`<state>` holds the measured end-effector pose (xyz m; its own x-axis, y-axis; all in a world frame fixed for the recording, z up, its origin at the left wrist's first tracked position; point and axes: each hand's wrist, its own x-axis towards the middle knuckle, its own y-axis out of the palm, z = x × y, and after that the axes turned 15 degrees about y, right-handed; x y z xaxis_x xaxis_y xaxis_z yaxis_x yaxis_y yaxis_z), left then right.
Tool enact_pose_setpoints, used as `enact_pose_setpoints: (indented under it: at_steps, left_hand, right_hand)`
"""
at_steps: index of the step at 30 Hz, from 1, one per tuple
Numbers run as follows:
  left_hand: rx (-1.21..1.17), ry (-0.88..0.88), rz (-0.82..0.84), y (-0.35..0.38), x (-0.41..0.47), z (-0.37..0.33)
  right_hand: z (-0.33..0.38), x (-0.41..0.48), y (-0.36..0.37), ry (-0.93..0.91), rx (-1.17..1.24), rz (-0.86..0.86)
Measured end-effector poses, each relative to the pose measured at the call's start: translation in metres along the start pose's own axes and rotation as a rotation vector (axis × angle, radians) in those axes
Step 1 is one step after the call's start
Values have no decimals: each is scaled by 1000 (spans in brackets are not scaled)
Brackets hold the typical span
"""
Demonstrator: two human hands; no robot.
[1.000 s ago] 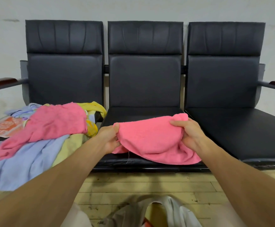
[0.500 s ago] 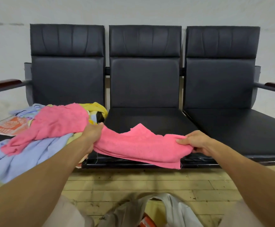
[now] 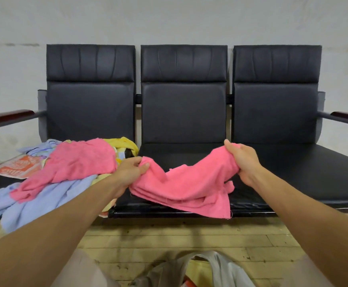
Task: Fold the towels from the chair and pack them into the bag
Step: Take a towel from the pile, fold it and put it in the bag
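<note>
left hand (image 3: 129, 172) and right hand (image 3: 242, 162) grip pink towel (image 3: 189, 187) ends over middle seat (image 3: 181, 158); towel pile (image 3: 65, 172) on left seat.

- Soft, even indoor light fills the view; the pale wall (image 3: 169, 21) behind the black three-seat bench (image 3: 183, 112) shows no hot spots.
- A dull sheen lies along the bench's front seat edge and its right cushion.
- Beneath the bench's front edge, a soft shadow falls on the wooden floor (image 3: 189, 241).
- Folds of the pink towel (image 3: 189, 187) on the bench's middle seat carry gentle shading.
- Wide-angle bending splays the bench's armrests (image 3: 7, 117) outward.
- The bag (image 3: 220, 270) in front of the bench, at the bottom edge, looks softer.
</note>
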<state>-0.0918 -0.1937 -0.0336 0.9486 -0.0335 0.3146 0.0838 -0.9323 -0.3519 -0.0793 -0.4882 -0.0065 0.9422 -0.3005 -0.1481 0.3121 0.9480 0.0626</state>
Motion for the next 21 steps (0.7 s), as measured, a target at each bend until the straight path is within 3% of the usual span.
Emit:
enact_pose_setpoints:
  at_steps: [3, 8, 12, 18, 21]
  left_hand:
    - [-14, 132, -124, -5, -2, -27]
    - [159, 361, -128, -29, 7, -85]
    - [126, 345, -160, -48, 10, -139]
    - [-170, 210, -300, -72, 5, -199]
    - [-273, 169, -270, -82, -1, -210]
  right_hand:
    - [17, -7, 5, -264, -114, -191]
    - [65, -33, 9, -448, -31, -327]
    - [109, -48, 3, -504, -39, -372]
    - [158, -77, -16, -450, -1, -364]
    - [165, -84, -26, -446, 1, -366]
